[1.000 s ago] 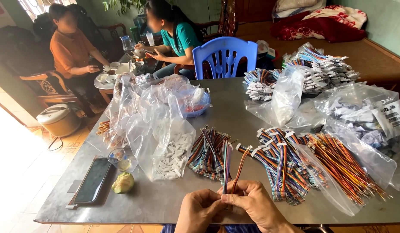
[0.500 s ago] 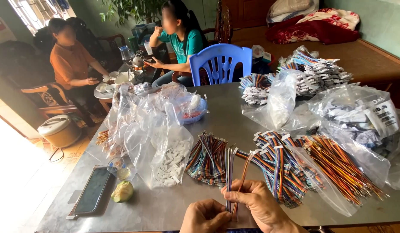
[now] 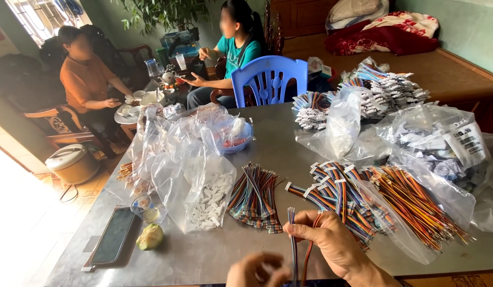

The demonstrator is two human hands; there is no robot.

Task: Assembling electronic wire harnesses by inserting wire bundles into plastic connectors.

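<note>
My right hand (image 3: 331, 242) pinches a thin multicoloured ribbon wire (image 3: 293, 234) and an orange-red wire, holding them upright above the near edge of the grey table (image 3: 204, 255). My left hand (image 3: 260, 270) curls just below, its fingers touching the lower part of the same wires. Beyond the hands lies a pile of rainbow ribbon cables (image 3: 254, 196). To its right sit bundles with white connectors (image 3: 337, 186) and a clear bag of orange-red wires (image 3: 416, 204).
A clear bag of small white connectors (image 3: 209, 199), a phone (image 3: 113, 234), a small glass (image 3: 143, 204) and a green fruit piece (image 3: 151, 236) lie at left. More bagged parts fill the right side. A blue plastic chair (image 3: 268, 79) and two seated people (image 3: 87, 79) are beyond the table.
The view dropped lower and closer to the table. My hands stayed at the near edge; the right hand now holds the wires higher and upright.
</note>
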